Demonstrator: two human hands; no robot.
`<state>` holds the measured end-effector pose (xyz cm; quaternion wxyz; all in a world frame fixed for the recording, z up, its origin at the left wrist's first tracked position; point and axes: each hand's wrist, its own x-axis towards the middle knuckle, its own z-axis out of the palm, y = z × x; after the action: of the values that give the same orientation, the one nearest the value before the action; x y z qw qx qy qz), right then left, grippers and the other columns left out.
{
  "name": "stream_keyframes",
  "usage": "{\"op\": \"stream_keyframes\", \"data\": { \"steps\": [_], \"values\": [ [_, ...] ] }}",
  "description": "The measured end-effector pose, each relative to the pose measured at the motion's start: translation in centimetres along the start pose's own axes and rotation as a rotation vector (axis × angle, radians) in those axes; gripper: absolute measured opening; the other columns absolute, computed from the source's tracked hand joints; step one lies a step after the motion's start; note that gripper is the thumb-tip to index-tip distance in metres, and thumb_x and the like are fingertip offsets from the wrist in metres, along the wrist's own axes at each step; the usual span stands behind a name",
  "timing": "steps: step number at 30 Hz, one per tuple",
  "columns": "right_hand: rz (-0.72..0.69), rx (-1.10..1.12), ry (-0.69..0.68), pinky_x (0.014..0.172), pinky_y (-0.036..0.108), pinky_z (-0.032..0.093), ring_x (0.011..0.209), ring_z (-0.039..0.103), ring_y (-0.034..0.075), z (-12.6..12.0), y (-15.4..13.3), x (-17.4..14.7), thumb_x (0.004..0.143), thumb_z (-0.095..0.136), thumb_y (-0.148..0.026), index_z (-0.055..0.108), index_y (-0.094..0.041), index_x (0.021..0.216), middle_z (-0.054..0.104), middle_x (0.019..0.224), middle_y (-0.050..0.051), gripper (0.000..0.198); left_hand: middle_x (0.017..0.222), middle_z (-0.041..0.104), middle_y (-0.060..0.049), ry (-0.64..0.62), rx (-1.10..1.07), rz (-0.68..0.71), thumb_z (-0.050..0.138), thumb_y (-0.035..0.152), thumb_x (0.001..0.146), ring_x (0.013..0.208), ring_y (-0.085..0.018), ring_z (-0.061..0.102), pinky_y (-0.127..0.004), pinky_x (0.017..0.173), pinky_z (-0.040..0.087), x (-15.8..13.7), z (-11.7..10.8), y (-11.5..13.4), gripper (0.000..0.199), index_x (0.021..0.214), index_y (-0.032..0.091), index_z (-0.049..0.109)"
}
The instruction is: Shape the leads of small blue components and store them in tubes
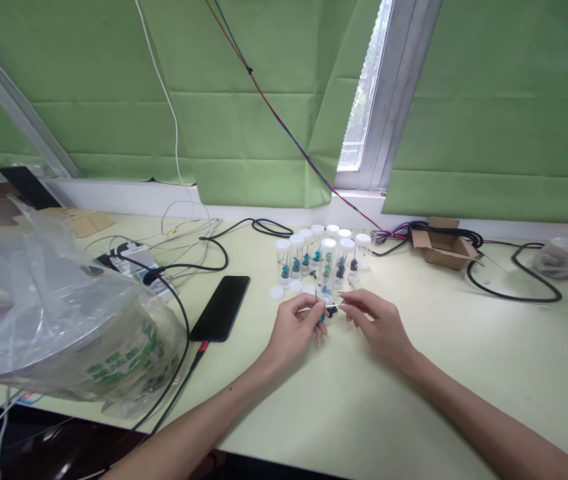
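Observation:
My left hand [300,319] is closed, with a small blue piece with a thin dark stem [321,319] between its fingers. Thumb and fingertips of my right hand [375,323] are pinched together beside it, at the end of a thin pale strand [333,306] that spans the gap between the hands. What exactly the right fingertips grip is too small to make out. Just beyond the hands stand several clear vials [328,263] with white caps, holding blue, green or black pieces with thin stems. Loose white caps [277,293] lie in front of the vials at the left.
A black phone [220,309] with a cable lies left of my hands. Nearer the left edge sits a large clear plastic bag [79,327] around a round container. Behind it are a power strip [147,260] and tangled cables. A small open cardboard box [444,253] stands back right.

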<state>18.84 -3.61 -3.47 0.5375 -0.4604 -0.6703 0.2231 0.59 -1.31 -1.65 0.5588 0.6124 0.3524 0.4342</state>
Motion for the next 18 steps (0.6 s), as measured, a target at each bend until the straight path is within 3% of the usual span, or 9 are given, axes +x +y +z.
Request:
{"op": "stream_keyframes", "data": {
  "steps": [8,18],
  "values": [
    [-0.101,-0.061,-0.012,0.063,0.032,0.048,0.065,0.059,0.017,-0.27,0.29,0.14,0.095,0.056,-0.028,0.068,-0.022,0.092,0.062,0.072,0.003,0.014,0.073,0.06,-0.001,-0.002,-0.01,-0.005,0.06,0.041,0.088,0.05,-0.01,0.055,-0.023,0.05,0.045,-0.05,0.26,0.2,0.029,0.076,0.015,0.06],
    [0.089,0.074,-0.047,0.049,0.025,0.04,0.047,0.048,0.011,-0.2,-0.18,0.29,0.091,0.06,-0.032,0.066,-0.018,0.074,0.055,0.057,-0.001,0.023,0.069,0.057,0.0,0.018,0.066,0.018,0.059,0.04,0.088,0.052,-0.01,0.054,-0.023,0.051,0.044,-0.35,0.22,0.22,0.028,0.075,0.016,0.059]
  ]
}}
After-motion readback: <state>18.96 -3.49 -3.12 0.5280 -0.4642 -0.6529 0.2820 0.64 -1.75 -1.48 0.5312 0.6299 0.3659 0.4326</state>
